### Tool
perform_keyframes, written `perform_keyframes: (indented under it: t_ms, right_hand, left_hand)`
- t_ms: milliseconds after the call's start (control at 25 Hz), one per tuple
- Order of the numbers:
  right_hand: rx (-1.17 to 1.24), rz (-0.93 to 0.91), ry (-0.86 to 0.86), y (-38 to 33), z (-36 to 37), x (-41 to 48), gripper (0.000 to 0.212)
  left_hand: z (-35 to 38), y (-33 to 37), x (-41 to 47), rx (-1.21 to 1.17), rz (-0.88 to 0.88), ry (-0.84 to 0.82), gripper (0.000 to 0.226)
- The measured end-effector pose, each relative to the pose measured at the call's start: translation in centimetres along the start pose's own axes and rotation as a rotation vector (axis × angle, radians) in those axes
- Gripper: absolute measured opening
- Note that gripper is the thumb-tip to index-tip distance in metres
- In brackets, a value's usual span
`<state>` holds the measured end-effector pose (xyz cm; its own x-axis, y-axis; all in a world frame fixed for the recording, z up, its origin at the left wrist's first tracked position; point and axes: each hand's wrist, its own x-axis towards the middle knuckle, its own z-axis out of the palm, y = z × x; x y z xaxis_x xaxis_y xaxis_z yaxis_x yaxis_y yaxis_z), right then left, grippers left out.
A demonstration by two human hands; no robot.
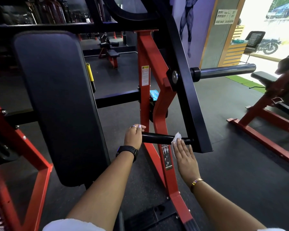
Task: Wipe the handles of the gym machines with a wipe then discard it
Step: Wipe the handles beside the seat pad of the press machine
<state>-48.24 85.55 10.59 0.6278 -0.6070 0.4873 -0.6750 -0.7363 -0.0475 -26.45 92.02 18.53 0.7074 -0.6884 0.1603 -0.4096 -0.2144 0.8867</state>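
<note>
Right hand (184,154): flat, fingers straight and together, palm down; it presses on the wipe and is curled round nothing.
Wipe (176,138): white and crumpled, pinned under the right fingertips against the bar. One corner stands up above the bar and a strip hangs down beside the palm.
Left hand (133,137): fingers wrapped over the free end of the handle, steadying it.
Handle (157,138): black bar, roughly level, running from the left hand to the lever arm.
Wipe relative to hands: directly beneath the right hand, touching it. It is at the inner end of the handle, close to the joint with the lever arm and well apart from the left hand.
Stage, as judged: wiping of this handle is under way.
Done: cannot tell how much of the bar is already clean; it shows no streak or sheen.
Left to do, as judged: the middle of the bar, the end under the left hand, other machines' handles, then discarding the wipe. No bin is in sight.
Lever arm (187,90): black beam carrying the handle at its foot.
Frame (145,100): red upright behind the handle.
Back pad (57,97): black, left of both hands.
Blue packet (153,94): lodged on the frame above; contents cannot be told.
</note>
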Motion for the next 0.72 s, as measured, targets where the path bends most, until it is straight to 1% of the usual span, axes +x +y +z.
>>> perform_keyframes:
  t_ms: [80,120,240,360,440,600,640,720]
  right_hand:
    - [0.079,0.112,-0.026,-1.3,0.0,0.9,0.076]
    - [0.105,0.15,-0.037,-1.7,-0.1,1.7,0.071]
    - [0.191,0.274,-0.03,-2.5,-0.7,4.2,0.046]
    - [0.291,0.453,-0.044,-4.1,-1.8,6.3,0.03]
    - [0.306,0.438,-0.106,-6.5,-2.9,7.7,0.028]
    - [0.418,0.268,-0.182,-12.6,-4.0,9.8,0.035]
    - [0.468,0.242,-0.201,-14.0,-4.2,9.9,0.038]
    - [0.681,0.266,-0.213,-15.7,-4.5,9.7,0.041]
  left_hand:
    - [0.0,-0.1,0.0,0.019,0.005,-0.002,0.032]
    - [0.0,0.0,-0.1,0.027,0.006,-0.003,0.032]
    - [-0.1,0.0,-0.1,0.032,0.008,-0.008,0.032]
    - [-0.2,0.2,-0.4,-0.02,-0.016,-0.016,0.032]
    - [-0.5,0.6,-0.5,-0.132,-0.043,-0.038,0.033]
    - [-1.3,1.4,-0.1,-0.48,-0.173,-0.113,0.052]
    - [-1.5,1.5,0.0,-0.576,-0.22,-0.124,0.055]
    - [-2.0,1.5,0.0,-0.754,-0.295,-0.136,0.06]
